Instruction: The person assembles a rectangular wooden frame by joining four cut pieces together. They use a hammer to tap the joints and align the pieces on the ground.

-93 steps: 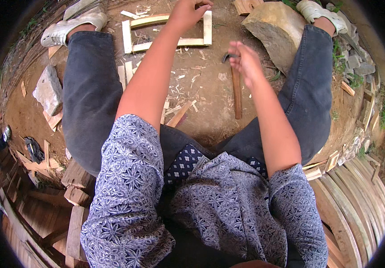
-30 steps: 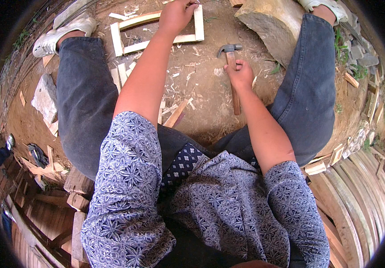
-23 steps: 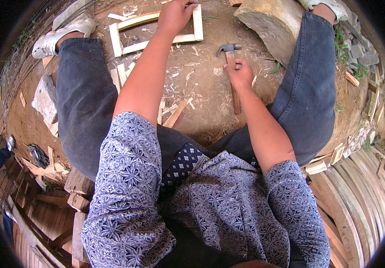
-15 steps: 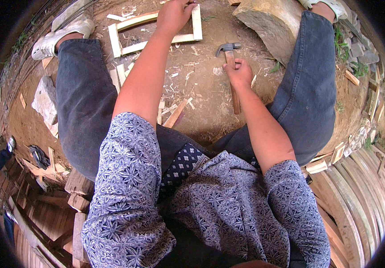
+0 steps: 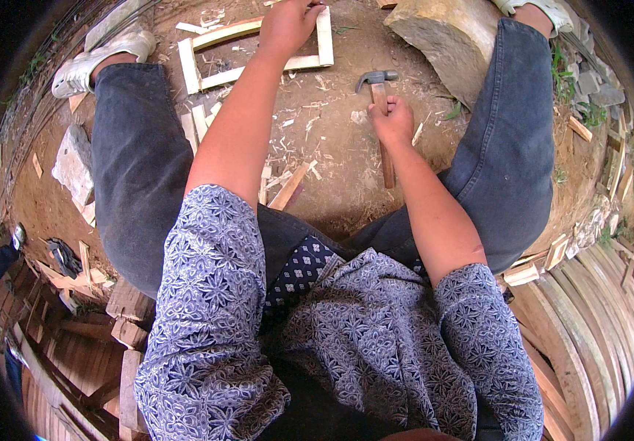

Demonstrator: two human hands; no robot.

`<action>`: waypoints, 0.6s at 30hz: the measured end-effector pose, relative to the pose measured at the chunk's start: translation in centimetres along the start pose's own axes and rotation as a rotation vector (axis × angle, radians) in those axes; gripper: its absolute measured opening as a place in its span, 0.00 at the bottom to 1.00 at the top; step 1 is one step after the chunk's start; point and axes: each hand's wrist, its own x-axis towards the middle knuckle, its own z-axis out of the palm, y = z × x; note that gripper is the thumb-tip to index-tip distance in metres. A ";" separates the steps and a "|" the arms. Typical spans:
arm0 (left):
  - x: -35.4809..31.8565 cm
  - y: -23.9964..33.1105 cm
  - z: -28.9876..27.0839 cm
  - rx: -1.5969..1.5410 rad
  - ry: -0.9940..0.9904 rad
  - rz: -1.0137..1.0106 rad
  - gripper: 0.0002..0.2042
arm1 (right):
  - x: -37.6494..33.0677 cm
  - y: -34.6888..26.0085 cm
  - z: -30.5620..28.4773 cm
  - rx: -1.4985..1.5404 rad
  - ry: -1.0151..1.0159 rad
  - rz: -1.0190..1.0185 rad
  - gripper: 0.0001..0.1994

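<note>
A claw hammer (image 5: 388,165) with a wooden handle and grey metal head lies along the ground side, its head pointing away from me. My right hand (image 5: 393,121) is closed round the upper handle, just below the head. My left hand (image 5: 289,28) reaches to the far right corner of a four-sided frame of pale wood strips (image 5: 221,78). Its fingertips are pinched together at that corner; what they hold, if anything, is too small to make out. The frame lies flat on the dirt, and my left hand and wrist hide part of its far side.
A large rock (image 5: 442,44) stands at the far right, beside my right leg. Wood shavings and offcuts (image 5: 290,185) litter the dirt between my legs. A pale stone (image 5: 74,165) lies left of my left leg. Stacked boards (image 5: 589,331) are behind at the right.
</note>
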 end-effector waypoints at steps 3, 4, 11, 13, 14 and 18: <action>0.1 0.0 0.0 -0.011 0.003 0.011 0.09 | 0.2 0.4 0.3 -0.030 0.031 -0.015 0.21; 0.1 0.1 0.1 -0.020 0.002 0.008 0.09 | 0.4 0.8 0.5 -0.038 0.037 -0.026 0.21; 0.1 -0.1 -0.2 -0.014 0.030 0.096 0.08 | 0.1 0.0 0.2 -0.015 -0.024 -0.006 0.21; 0.3 0.2 0.0 -0.020 0.031 0.126 0.07 | 0.2 0.5 0.1 -0.043 0.000 -0.032 0.20; 0.4 0.4 0.1 -0.013 0.028 0.126 0.07 | 0.4 1.4 0.4 -0.055 0.024 -0.061 0.20; 0.0 0.6 -0.1 -0.022 0.036 0.114 0.07 | -1.4 -0.7 0.7 0.019 0.156 -0.174 0.16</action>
